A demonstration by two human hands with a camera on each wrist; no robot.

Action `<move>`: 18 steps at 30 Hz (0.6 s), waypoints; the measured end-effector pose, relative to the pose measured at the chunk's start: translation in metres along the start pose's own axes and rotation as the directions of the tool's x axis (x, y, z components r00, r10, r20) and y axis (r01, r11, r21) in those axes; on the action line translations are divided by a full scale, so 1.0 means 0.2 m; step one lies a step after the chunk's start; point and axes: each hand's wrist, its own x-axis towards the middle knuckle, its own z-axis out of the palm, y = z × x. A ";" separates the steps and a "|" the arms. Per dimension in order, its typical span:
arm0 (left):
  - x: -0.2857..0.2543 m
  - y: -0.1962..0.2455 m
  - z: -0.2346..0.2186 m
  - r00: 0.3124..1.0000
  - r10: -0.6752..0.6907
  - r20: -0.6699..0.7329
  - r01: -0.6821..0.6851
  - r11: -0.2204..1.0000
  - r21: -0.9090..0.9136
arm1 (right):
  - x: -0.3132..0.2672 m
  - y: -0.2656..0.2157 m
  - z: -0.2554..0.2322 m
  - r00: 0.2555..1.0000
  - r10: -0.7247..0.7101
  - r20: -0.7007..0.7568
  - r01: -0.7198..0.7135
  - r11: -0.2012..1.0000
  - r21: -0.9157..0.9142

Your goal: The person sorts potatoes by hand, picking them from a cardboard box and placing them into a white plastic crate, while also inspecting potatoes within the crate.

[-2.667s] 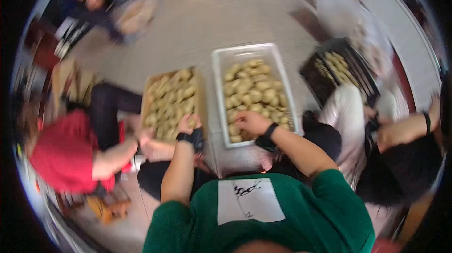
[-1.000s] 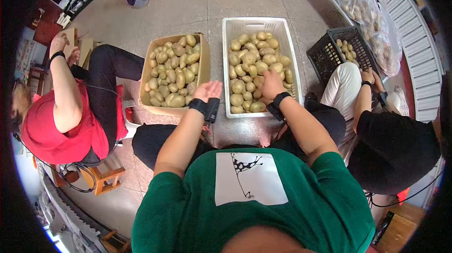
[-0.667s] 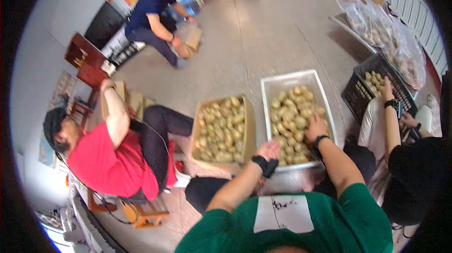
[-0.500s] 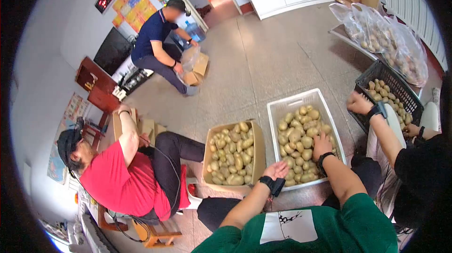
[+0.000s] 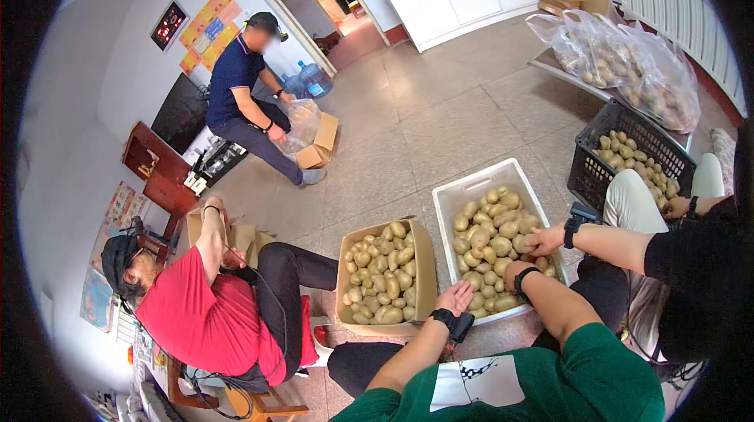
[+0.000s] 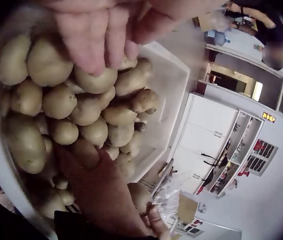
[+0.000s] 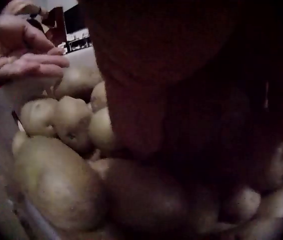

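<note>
A white plastic crate holds a heap of oval, olive-brown pieces like kiwifruit or potatoes. My left hand lies palm up over the crate's near left side, fingers extended and nothing on them. Several of the oval pieces show beyond it in the left wrist view. My right hand reaches down into the heap at the near right. In the right wrist view it is a dark shape, thumb side low against the pieces; I cannot tell whether it grips one.
Another person's hand reaches into the crate from the right. A filled cardboard box stands left, a black crate right, plastic bags behind it. A person in red sits left; another person handles a bagged box.
The head view has swung up and left. The neighbour's hand has moved from the black crate into the white one. My right hand has gone deeper into the heap; my left stays palm up.
</note>
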 end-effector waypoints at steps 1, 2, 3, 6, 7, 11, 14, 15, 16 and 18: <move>0.01 -0.01 -0.01 1.000 0.029 0.003 -0.029 1.000 0.004 | 0.09 0.01 0.08 0.994 -0.104 0.032 0.105 0.994 -0.017; 0.01 -0.02 0.00 1.000 0.027 0.005 -0.027 1.000 0.005 | 0.16 0.02 0.16 0.990 -0.134 -0.039 0.132 0.990 -0.043; 0.01 -0.03 0.00 0.999 0.050 -0.002 -0.050 0.998 0.022 | 0.14 0.02 0.16 0.990 -0.132 -0.040 0.130 0.991 -0.044; 0.00 -0.04 0.00 0.998 0.059 0.008 -0.060 0.996 0.063 | 0.09 0.01 0.14 0.966 -0.217 -0.143 0.218 0.976 -0.008; 0.00 -0.04 -0.01 0.998 0.049 0.028 -0.052 0.995 0.087 | 0.07 0.01 0.13 0.966 -0.216 -0.142 0.218 0.976 -0.008; 0.01 -0.06 -0.02 0.998 0.048 0.033 -0.051 0.996 0.079 | -0.09 -0.08 0.02 0.976 -0.188 -0.107 0.198 0.976 0.095; 0.01 -0.08 0.00 0.998 0.066 0.021 -0.068 0.992 0.104 | -0.21 -0.14 -0.06 0.949 -0.256 -0.185 0.284 0.949 0.141; -0.01 -0.08 0.02 0.998 0.061 0.000 -0.061 0.991 0.117 | -0.16 -0.16 -0.02 0.949 -0.257 -0.185 0.284 0.948 0.141; -0.02 -0.09 0.03 0.998 0.056 -0.021 -0.053 0.990 0.129 | -0.13 -0.18 0.01 0.936 -0.270 -0.227 0.314 0.931 0.186; -0.03 -0.10 0.04 0.999 0.024 -0.036 -0.018 0.990 0.139 | -0.21 -0.19 -0.03 0.911 -0.304 -0.280 0.379 0.884 0.274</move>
